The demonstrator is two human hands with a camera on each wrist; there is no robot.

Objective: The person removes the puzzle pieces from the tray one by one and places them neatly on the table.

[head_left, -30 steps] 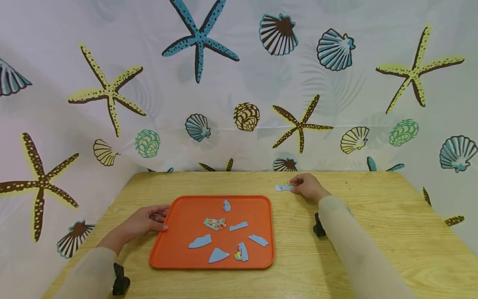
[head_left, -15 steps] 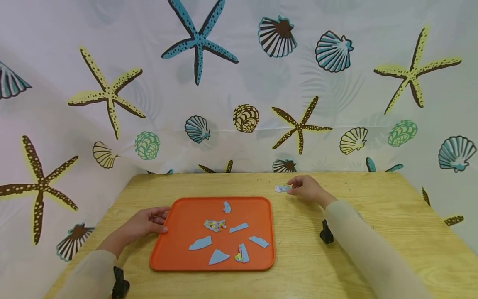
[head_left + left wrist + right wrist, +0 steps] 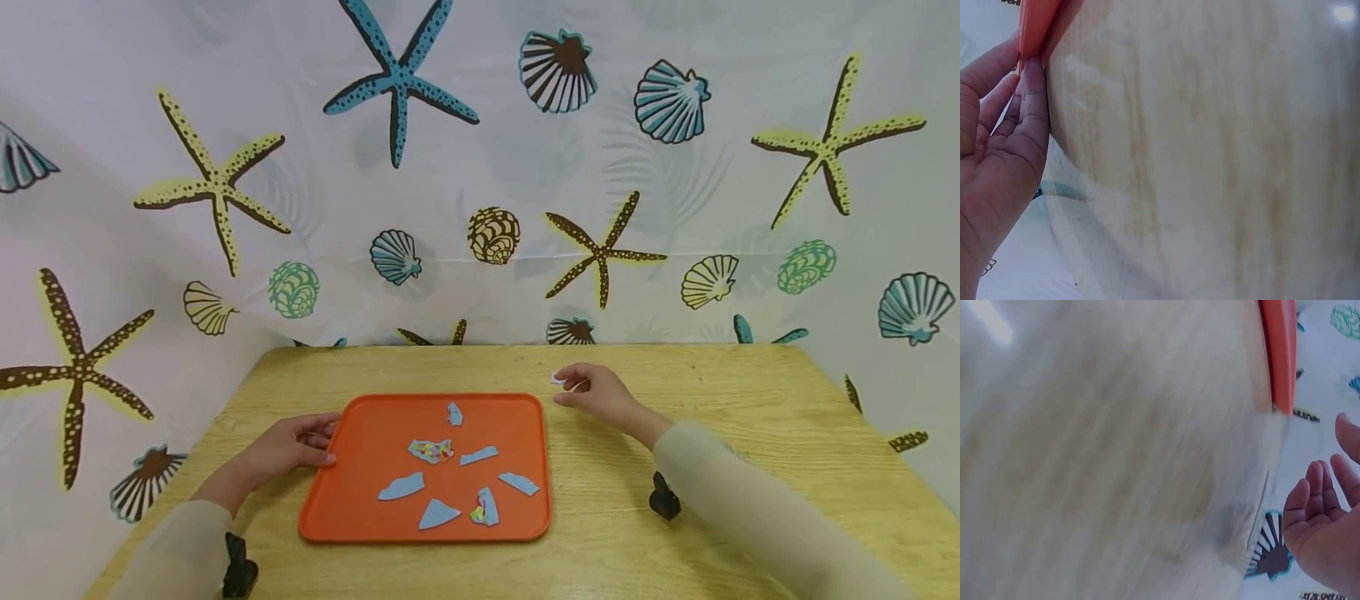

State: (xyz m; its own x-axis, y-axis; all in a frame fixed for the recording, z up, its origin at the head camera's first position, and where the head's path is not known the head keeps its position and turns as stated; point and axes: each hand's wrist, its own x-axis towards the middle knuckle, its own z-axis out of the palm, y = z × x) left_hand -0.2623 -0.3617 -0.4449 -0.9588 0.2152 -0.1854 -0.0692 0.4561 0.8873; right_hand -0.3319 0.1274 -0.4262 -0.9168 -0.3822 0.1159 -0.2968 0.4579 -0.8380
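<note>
My left hand [image 3: 288, 446] holds the left rim of an orange tray [image 3: 352, 517], its thumb over the edge. In the left wrist view, its fingers [image 3: 1034, 94] lie against the tray's side. Several irregular light-blue pieces lie spread on the tray, among them a piece with multicoloured spots [image 3: 432, 451] and a pointed plain piece [image 3: 438, 514]. Beyond the tray's far right corner, my right hand [image 3: 603, 396] is over the table, fingers loosely bent and thumb apart. Behind its fingertips a pale strip [image 3: 557, 378] shows only at its left end. In the right wrist view, nothing sits between the fingers.
The wooden table [image 3: 720, 433] extends to both sides of the tray. A white curtain [image 3: 480, 167] printed with starfish and shells hangs along the table's back edge. A black device [image 3: 664, 497] is worn under the right wrist.
My right hand has come left and nearer, and its fingers now cover most of the pale strip. The left hand and the tray have stayed put.
</note>
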